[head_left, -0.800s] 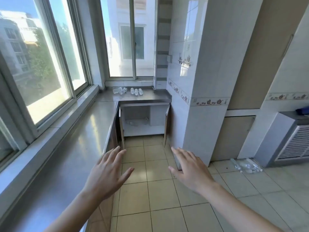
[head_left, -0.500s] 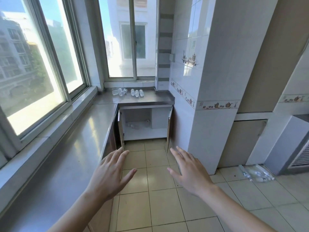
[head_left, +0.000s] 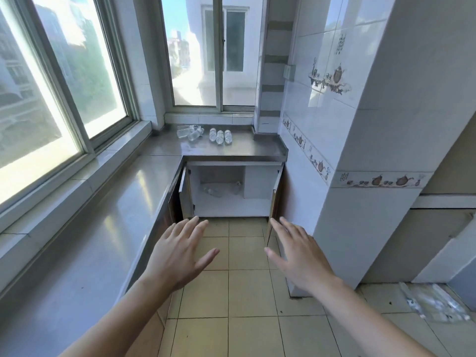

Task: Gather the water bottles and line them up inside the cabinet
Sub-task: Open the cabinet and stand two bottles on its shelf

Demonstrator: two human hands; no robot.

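Observation:
Several clear water bottles lie on the far steel counter [head_left: 231,150]: a loose cluster [head_left: 191,132] on the left and three side by side [head_left: 219,136] to its right. Below the counter the cabinet [head_left: 231,206] stands with both doors swung open; a clear bottle [head_left: 213,191] lies on its white floor. More clear bottles [head_left: 435,302] lie on the floor tiles at the lower right. My left hand [head_left: 177,256] and my right hand [head_left: 298,253] are stretched forward over the floor, palms down, fingers spread, holding nothing, well short of the cabinet.
A long steel counter [head_left: 98,228] runs along the left under large windows [head_left: 59,73]. A white tiled pillar [head_left: 365,150] juts out on the right, next to the cabinet's right door [head_left: 273,202]. Tan floor tiles [head_left: 247,292] lead to the cabinet.
The view has moved forward toward the cabinet and counter, which now appear larger. Both hands stay out in front, spread and empty.

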